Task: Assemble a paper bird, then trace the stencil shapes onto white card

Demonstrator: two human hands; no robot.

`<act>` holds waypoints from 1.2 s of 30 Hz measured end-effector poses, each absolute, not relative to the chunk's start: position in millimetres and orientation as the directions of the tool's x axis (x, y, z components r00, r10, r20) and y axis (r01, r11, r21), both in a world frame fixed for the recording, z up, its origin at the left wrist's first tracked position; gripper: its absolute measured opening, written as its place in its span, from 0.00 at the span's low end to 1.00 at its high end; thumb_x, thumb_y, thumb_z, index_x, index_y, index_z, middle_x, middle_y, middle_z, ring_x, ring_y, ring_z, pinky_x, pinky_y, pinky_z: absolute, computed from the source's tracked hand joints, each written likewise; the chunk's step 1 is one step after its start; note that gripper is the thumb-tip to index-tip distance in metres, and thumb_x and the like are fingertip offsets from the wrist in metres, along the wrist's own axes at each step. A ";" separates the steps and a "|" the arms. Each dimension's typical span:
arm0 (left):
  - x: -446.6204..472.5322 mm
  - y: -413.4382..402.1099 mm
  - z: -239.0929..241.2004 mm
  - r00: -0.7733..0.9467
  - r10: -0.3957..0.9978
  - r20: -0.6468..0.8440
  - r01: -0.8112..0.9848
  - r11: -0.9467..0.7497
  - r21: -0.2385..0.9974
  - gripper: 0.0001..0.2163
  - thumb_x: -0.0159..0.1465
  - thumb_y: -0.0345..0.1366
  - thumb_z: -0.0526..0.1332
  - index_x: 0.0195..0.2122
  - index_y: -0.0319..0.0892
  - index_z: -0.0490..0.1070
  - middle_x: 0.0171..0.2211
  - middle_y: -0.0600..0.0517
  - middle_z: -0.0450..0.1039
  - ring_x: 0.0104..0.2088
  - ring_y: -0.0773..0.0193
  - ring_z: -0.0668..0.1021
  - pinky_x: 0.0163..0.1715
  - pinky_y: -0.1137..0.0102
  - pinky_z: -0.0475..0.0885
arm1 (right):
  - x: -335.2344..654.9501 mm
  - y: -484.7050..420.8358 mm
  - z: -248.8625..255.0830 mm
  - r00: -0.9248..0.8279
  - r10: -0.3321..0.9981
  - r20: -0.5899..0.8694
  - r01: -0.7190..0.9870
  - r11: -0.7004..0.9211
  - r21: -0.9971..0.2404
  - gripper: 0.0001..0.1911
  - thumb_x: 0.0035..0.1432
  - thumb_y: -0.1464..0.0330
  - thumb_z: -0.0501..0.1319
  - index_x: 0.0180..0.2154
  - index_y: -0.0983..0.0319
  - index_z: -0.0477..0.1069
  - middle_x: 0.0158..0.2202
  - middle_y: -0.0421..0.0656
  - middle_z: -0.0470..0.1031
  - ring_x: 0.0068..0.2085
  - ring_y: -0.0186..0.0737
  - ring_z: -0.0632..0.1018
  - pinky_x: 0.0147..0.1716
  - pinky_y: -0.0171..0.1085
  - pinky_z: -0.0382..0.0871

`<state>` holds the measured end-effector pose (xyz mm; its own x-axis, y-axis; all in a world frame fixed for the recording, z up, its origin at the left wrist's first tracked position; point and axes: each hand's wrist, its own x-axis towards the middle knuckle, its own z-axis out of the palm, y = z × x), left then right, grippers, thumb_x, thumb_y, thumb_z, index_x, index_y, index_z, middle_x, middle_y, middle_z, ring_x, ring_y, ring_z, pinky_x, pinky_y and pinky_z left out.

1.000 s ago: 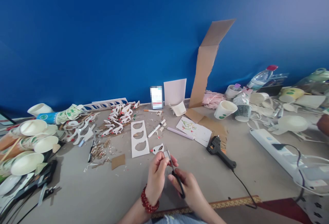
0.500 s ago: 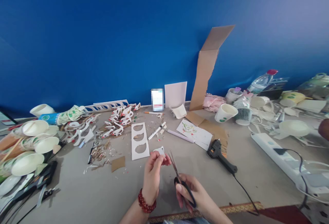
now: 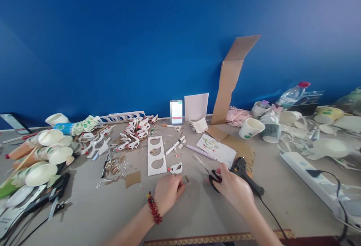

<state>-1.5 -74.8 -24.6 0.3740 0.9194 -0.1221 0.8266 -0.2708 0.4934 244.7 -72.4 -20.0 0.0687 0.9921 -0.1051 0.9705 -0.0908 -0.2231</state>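
My left hand (image 3: pixel 168 192), with a red bead bracelet at its wrist, is low over the table with its fingers curled down. What they hold, if anything, is hidden. A tiny brown piece (image 3: pixel 187 178) shows just beyond the fingertips. Right in front of this hand lies a small white bird cutout (image 3: pixel 176 168) with a red beak and a dark wing mark. My right hand (image 3: pixel 236 186) grips the black handles of a pair of scissors (image 3: pixel 213 178), blades slightly apart and pointing away to the left, at the tabletop. Close by it is a black glue gun (image 3: pixel 248 174).
A white board with holes (image 3: pixel 150 159), a marker (image 3: pixel 173 147) and a bird drawing (image 3: pixel 216 146) lie ahead. Several finished birds (image 3: pixel 135 135) sit behind scraps (image 3: pixel 114 167). Paper cups (image 3: pixel 41 173) crowd the left; a power strip (image 3: pixel 307 180) is at right.
The white bird cutout has left my left hand and lies on the table. My left hand has turned palm down. My right hand has moved right and forward with the scissors, lowering them to the tabletop.
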 end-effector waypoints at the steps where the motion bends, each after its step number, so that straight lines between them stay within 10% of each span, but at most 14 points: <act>1: -2.1 -73.9 -24.7 0.372 0.920 -0.122 0.826 -0.268 0.496 0.07 0.64 0.38 0.59 0.29 0.43 0.68 0.28 0.51 0.74 0.30 0.59 0.75 0.27 0.70 0.55 | 244.1 -71.9 -20.1 0.078 0.992 -0.102 0.974 -0.097 -0.203 0.13 0.58 0.61 0.60 0.42 0.60 0.65 0.33 0.45 0.81 0.32 0.47 0.81 0.23 0.34 0.55; 14: -24.0 -74.4 -17.8 0.356 0.934 -0.007 0.698 -0.261 0.666 0.08 0.68 0.33 0.50 0.35 0.44 0.67 0.33 0.51 0.73 0.35 0.59 0.75 0.36 0.69 0.65 | 238.0 -60.7 -14.9 0.009 0.977 -0.212 0.971 -0.060 -0.232 0.09 0.56 0.61 0.60 0.34 0.58 0.63 0.32 0.42 0.78 0.31 0.44 0.78 0.23 0.33 0.48; 21: -38.4 -68.7 -12.9 0.334 0.936 -0.110 0.269 0.017 0.963 0.06 0.68 0.38 0.51 0.41 0.45 0.64 0.31 0.53 0.74 0.29 0.64 0.76 0.34 0.70 0.70 | 248.9 -55.9 -14.1 -0.062 0.968 -0.245 0.942 -0.025 -0.335 0.10 0.52 0.63 0.63 0.34 0.58 0.64 0.30 0.39 0.75 0.30 0.41 0.76 0.25 0.33 0.53; 36: -48.5 -72.1 -7.1 0.218 0.974 -0.069 0.300 0.000 0.954 0.09 0.65 0.43 0.57 0.33 0.43 0.69 0.28 0.53 0.75 0.28 0.64 0.77 0.33 0.71 0.70 | 135.2 -82.8 -12.9 -0.430 0.890 -0.150 0.875 0.370 -0.311 0.11 0.51 0.76 0.58 0.38 0.60 0.72 0.43 0.47 0.75 0.44 0.47 0.75 0.36 0.36 0.64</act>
<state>-48.5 -72.1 -7.1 0.2178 0.9736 -0.0686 0.2998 0.0002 0.9540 135.2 -82.8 -12.9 -0.4301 0.8903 -0.1497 0.8751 0.3704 -0.3113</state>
